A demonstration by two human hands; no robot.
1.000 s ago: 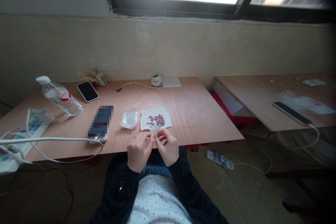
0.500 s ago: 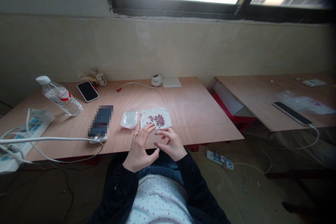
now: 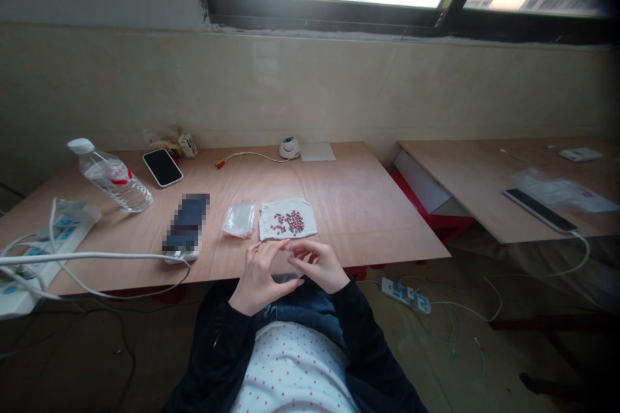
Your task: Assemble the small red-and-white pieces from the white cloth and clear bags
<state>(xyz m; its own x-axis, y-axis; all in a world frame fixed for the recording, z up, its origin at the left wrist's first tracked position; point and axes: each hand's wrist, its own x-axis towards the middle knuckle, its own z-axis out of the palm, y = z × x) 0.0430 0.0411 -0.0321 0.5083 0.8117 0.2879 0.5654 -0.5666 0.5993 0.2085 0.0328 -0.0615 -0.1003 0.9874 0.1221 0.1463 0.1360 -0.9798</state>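
A small clear plastic bag [image 3: 292, 261] hangs between my two hands just over the table's front edge. My left hand [image 3: 261, 275] is curved around its left side, its fingertips at the upper edge and the thumb low near the bottom. On the other side my right hand [image 3: 320, 266] pinches the bag with bent fingers and thumb. Beyond my fingers lies a white cloth [image 3: 265, 224] with many small pink and dark pieces [image 3: 293, 222] scattered on it. Left of the cloth sits a stack of clear plastic bags [image 3: 239, 219].
A pixelated phone [image 3: 186, 222], a water bottle [image 3: 116, 181], another phone [image 3: 163, 168] and a power strip [image 3: 62, 239] with white cables occupy the left. A white dome camera [image 3: 289, 148] and a pale flat card [image 3: 318, 151] stand at the back. A second table [image 3: 465, 174] is on the right.
My left fingers have come down and drawn nearer to the right hand at the bag's top. The right hand has shifted slightly right and down. The cloth and pieces stay in place.
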